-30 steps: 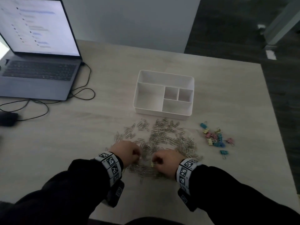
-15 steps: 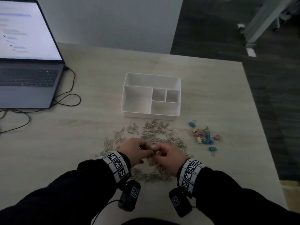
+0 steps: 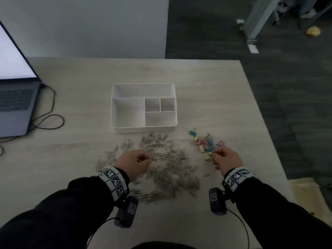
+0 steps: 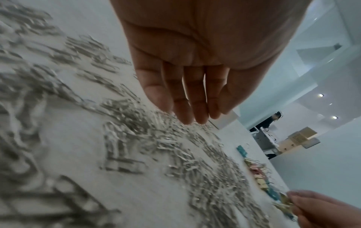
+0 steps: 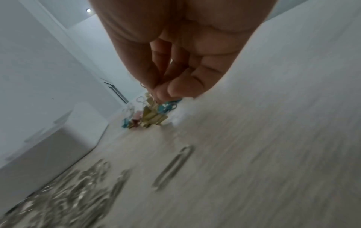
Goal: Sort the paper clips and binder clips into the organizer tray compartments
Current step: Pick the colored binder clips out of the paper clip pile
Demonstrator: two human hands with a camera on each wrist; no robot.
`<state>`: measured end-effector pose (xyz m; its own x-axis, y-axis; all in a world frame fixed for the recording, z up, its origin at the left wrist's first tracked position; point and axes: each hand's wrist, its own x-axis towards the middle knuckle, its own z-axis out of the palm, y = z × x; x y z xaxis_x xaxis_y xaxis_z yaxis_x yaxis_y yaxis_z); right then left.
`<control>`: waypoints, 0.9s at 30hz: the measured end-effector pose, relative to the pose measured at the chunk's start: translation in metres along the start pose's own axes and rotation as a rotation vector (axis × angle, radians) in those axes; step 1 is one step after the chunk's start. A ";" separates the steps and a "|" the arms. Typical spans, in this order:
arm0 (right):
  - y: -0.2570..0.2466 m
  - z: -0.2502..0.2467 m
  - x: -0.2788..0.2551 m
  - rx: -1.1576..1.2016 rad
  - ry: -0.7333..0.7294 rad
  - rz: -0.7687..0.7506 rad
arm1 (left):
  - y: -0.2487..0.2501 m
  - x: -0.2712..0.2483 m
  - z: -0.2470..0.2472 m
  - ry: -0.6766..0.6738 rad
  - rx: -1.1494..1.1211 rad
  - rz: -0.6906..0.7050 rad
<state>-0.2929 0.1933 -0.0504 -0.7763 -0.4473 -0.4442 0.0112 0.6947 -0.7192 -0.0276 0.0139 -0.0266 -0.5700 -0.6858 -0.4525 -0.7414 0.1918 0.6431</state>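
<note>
The white organizer tray (image 3: 143, 128) stands mid-table with its compartments empty. In front of it spreads a wide pile of silver paper clips (image 3: 168, 164) (image 4: 156, 146). To the right lie several coloured binder clips (image 3: 204, 142) (image 5: 134, 118). My left hand (image 3: 143, 159) (image 4: 195, 120) hangs over the pile's left part, fingers loosely bent, tips touching the clips; I see nothing gripped in it. My right hand (image 3: 214, 154) (image 5: 158, 92) pinches a yellow binder clip (image 3: 208, 157) (image 5: 152, 114) by its wire handle at the near edge of the binder clips.
An open laptop (image 3: 16, 105) sits at the far left, with black cables (image 3: 48, 119) looping beside it. The table's right edge (image 3: 260, 112) runs close to the binder clips, dark floor beyond. A lone paper clip (image 5: 173, 166) lies beneath my right wrist.
My right hand has moved right, from the middle of the paper clips to the binder clips, with the yellow clip in its fingers. My left hand stays over the pile.
</note>
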 end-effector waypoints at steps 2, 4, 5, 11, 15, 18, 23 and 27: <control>0.006 -0.006 0.005 0.019 0.024 0.007 | -0.009 0.000 -0.007 0.050 0.047 -0.011; 0.008 -0.008 0.004 -0.028 0.080 -0.049 | -0.016 0.000 -0.012 0.081 0.097 -0.009; 0.008 -0.010 0.002 -0.086 0.111 -0.104 | -0.019 -0.001 -0.014 0.093 0.117 -0.002; 0.018 -0.006 -0.018 -0.799 -0.294 -0.428 | -0.042 0.000 -0.018 0.132 0.144 -0.053; 0.017 0.003 -0.025 -0.950 -0.408 -0.445 | -0.054 -0.009 -0.021 0.173 0.185 -0.168; 0.002 0.023 -0.030 -0.986 -0.469 -0.526 | -0.064 -0.017 -0.027 0.203 0.256 -0.259; -0.025 0.067 -0.033 -0.911 -0.537 -0.586 | -0.076 -0.028 -0.035 0.200 0.285 -0.397; -0.039 0.081 -0.035 -0.830 -0.599 -0.625 | -0.087 -0.033 -0.041 0.209 0.295 -0.409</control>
<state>-0.2155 0.1363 -0.0502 -0.0831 -0.8748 -0.4773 -0.8440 0.3165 -0.4330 0.0707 -0.0088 -0.0422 -0.1540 -0.8649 -0.4777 -0.9729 0.0484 0.2260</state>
